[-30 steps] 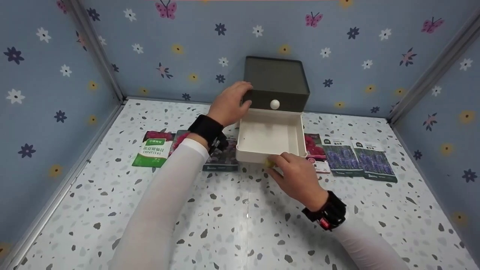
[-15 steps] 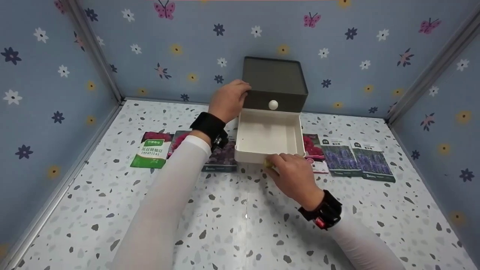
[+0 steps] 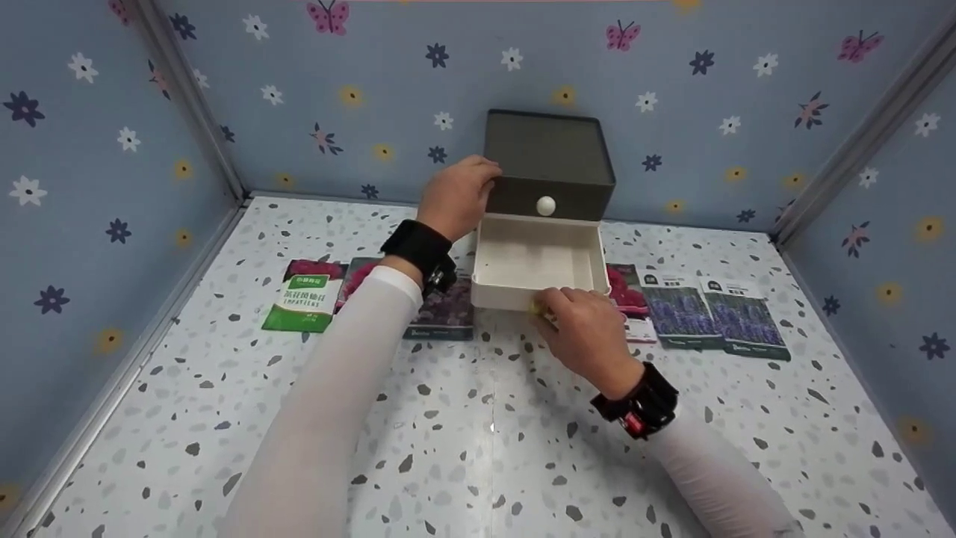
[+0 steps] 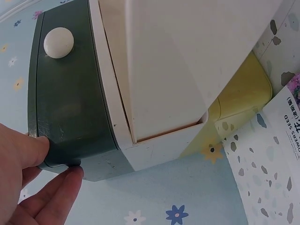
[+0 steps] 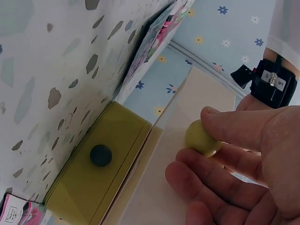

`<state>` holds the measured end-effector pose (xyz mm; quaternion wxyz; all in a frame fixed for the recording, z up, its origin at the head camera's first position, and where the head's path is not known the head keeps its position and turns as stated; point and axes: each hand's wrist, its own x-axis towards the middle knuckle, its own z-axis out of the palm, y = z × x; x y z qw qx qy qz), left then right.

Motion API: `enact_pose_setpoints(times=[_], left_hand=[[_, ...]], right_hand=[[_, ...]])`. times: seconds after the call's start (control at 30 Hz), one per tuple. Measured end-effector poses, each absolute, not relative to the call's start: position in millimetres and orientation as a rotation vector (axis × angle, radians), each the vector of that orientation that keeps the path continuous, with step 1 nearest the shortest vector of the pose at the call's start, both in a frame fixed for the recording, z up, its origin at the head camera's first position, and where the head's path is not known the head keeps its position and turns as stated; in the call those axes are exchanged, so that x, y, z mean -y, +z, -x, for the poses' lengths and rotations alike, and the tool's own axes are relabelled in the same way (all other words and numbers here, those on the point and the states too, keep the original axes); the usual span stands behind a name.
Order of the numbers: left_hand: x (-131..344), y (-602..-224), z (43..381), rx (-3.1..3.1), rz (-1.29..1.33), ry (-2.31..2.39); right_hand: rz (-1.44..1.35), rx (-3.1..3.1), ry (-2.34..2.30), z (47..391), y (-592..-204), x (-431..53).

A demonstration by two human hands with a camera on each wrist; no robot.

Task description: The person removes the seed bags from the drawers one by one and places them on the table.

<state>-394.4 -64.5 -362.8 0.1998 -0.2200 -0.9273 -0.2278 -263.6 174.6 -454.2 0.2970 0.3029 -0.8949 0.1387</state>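
Observation:
A small drawer cabinet with a dark green top tier [image 3: 549, 149] stands against the back wall, a white knob [image 3: 546, 205] on its front. Below that tier, a white drawer [image 3: 534, 254] is pulled well out, and nothing shows in its visible inside. My left hand [image 3: 455, 198] grips the cabinet's front left corner, thumb on the green front and fingers round the side. With thumb and fingers my right hand [image 3: 586, 336] pinches the yellow knob [image 5: 199, 138] on the white drawer's front. The lowest tier is a yellow drawer [image 5: 84, 178] with a dark knob [image 5: 101, 155], seen from the right wrist.
Seed packets lie on the speckled tabletop [image 3: 448, 463] on both sides: a green and white impatiens packet [image 3: 306, 299] at left, a dark flower packet [image 3: 444, 314] partly under my left arm, a red-flowered packet [image 3: 626, 288] and two lavender packets [image 3: 680, 314] at right. Patterned walls enclose the table.
The white drawer's front edge and my right hand on its knob have shifted slightly toward the cabinet in the last half second. My left hand keeps its hold on the corner.

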Motion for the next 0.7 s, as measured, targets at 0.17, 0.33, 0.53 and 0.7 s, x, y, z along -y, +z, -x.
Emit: enact_pose_setpoints(times=[0.17, 0.33, 0.53, 0.7], left_hand=[[64, -362, 394, 2.595, 0.616, -0.643], [64, -361, 394, 2.610, 0.614, -0.626], [64, -360, 394, 2.624, 0.602, -0.641], [63, -361, 394, 2.613, 0.587, -0.651]], right_hand=[[-0.763, 2.417, 0.395, 275, -452, -172], [-0.731, 2.455, 0.415, 286, -450, -171], [-0.655, 2.529, 0.467, 302, -450, -169], [-0.615, 2.580, 0.520, 317, -450, -167]])
